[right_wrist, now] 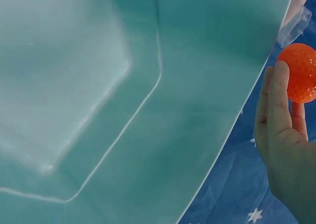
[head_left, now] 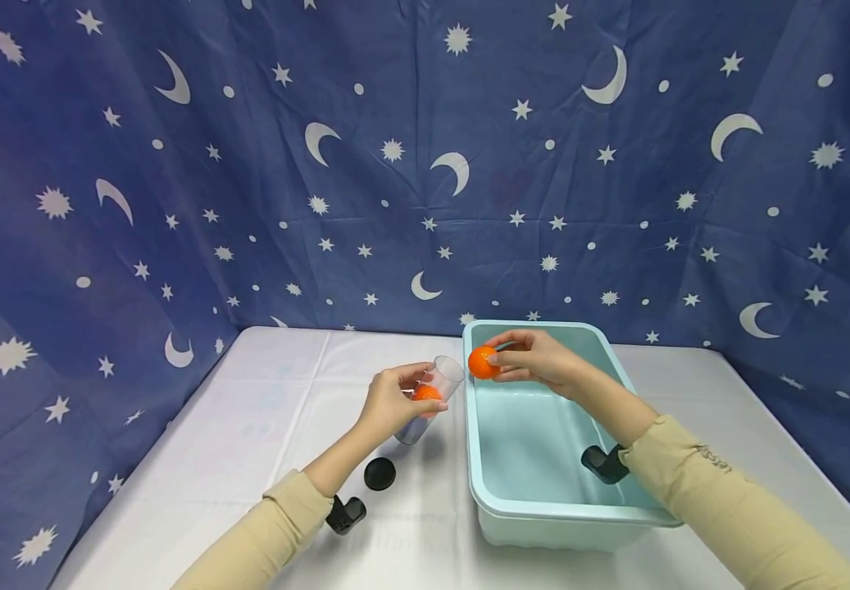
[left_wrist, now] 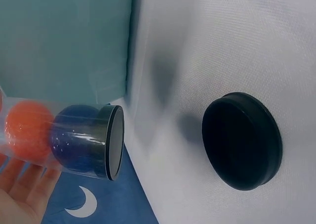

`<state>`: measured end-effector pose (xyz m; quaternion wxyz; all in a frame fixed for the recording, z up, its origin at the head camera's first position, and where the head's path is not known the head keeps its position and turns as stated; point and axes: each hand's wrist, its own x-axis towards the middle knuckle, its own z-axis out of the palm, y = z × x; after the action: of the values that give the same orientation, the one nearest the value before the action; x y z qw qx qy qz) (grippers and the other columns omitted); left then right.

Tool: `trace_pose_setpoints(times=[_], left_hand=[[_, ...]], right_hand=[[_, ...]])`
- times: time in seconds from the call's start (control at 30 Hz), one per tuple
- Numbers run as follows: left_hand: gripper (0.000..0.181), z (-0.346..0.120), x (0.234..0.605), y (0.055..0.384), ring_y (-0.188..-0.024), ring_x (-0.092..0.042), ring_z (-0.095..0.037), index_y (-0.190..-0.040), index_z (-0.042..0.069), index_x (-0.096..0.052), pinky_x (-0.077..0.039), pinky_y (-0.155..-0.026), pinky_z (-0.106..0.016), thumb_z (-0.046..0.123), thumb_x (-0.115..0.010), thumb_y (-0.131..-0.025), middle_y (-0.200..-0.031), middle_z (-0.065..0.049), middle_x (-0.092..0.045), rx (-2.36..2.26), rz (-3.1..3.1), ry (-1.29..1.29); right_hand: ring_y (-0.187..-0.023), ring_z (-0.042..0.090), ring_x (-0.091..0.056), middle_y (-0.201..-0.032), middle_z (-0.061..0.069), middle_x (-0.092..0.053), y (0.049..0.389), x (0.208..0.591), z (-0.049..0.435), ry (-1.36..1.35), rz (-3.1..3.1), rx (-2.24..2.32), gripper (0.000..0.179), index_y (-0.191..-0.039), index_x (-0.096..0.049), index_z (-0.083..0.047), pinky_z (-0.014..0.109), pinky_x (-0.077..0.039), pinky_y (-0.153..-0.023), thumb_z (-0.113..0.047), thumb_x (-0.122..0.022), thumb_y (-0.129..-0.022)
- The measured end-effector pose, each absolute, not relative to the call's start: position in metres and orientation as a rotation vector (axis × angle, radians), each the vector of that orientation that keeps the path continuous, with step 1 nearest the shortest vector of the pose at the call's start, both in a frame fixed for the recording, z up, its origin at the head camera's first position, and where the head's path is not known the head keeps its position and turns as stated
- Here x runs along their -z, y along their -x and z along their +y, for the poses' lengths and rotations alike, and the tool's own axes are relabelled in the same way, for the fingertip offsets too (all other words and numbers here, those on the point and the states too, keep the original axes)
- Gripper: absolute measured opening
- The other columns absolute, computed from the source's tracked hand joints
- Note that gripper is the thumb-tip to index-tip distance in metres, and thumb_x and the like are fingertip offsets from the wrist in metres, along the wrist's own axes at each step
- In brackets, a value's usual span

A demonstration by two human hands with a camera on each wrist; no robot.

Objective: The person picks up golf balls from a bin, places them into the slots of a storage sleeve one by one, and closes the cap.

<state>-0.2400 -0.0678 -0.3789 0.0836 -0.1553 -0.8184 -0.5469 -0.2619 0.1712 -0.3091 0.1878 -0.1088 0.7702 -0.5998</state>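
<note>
My left hand [head_left: 393, 401] grips a clear plastic tube [head_left: 448, 370], tilted with its open mouth up and to the right. Inside it sit an orange ball [left_wrist: 28, 130] and a dark blue ball [left_wrist: 79, 137], the blue one against the dark end cap [left_wrist: 116, 142]. Between thumb and fingertips, my right hand [head_left: 538, 358] pinches an orange golf ball [head_left: 482, 363], its dimples showing in the right wrist view. That ball is just right of the tube's mouth, over the basin's left rim. A round black lid [head_left: 379, 474] lies on the table below the left hand.
A light teal basin [head_left: 528, 442] stands on the white-covered table [head_left: 306, 459], under the right forearm. Its left wall is close beside the tube. Behind hangs a blue curtain [head_left: 365, 188] with moons and stars. Black wrist cameras sit at both cuffs.
</note>
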Motion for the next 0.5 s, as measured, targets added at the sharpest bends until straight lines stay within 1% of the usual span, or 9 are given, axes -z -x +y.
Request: trace_pose_setpoints(times=[0.03,0.2,0.37,0.5], left_hand=[[0.056,-0.068,0.379,0.24,-0.09,-0.068,-0.027,-0.115,0.002,-0.067,-0.058,-0.079,-0.034,0.01,-0.086,-0.064,-0.102,-0.016,-0.071,1.631,-2.444,0.465],[0.056,-0.068,0.377,0.238,-0.091,-0.068,-0.027,-0.116,0.002,-0.066,-0.057,-0.08,-0.034,0.01,-0.086,-0.065,-0.103,-0.018,-0.071,1.63,-2.464,0.474],[0.056,-0.068,0.376,0.236,-0.091,-0.068,-0.027,-0.116,0.003,-0.066,-0.058,-0.079,-0.034,0.011,-0.086,-0.064,-0.101,-0.016,-0.071,1.618,-2.474,0.486],[0.057,-0.069,0.376,0.237,-0.091,-0.068,-0.027,-0.117,0.002,-0.065,-0.058,-0.079,-0.033,0.011,-0.086,-0.065,-0.102,-0.016,-0.071,1.611,-2.482,0.493]], right_hand=[[-0.087,0.02,-0.066,-0.11,0.014,-0.06,0.261,0.308,0.169,0.308,2.163,1.689,0.045,-0.127,-0.047,0.01,0.034,-0.056,-0.086,-0.008,-0.061,-0.089],[-0.085,0.018,-0.066,-0.115,0.02,-0.06,0.255,0.306,0.158,0.316,2.164,1.699,0.044,-0.127,-0.048,0.01,0.032,-0.056,-0.084,-0.009,-0.06,-0.089],[-0.083,0.016,-0.066,-0.114,0.018,-0.06,0.252,0.304,0.15,0.295,2.172,1.72,0.043,-0.126,-0.05,0.009,0.038,-0.053,-0.089,-0.01,-0.061,-0.09],[-0.084,0.015,-0.066,-0.114,0.017,-0.06,0.25,0.302,0.144,0.282,2.167,1.735,0.041,-0.126,-0.051,0.008,0.035,-0.053,-0.088,-0.01,-0.061,-0.091]])
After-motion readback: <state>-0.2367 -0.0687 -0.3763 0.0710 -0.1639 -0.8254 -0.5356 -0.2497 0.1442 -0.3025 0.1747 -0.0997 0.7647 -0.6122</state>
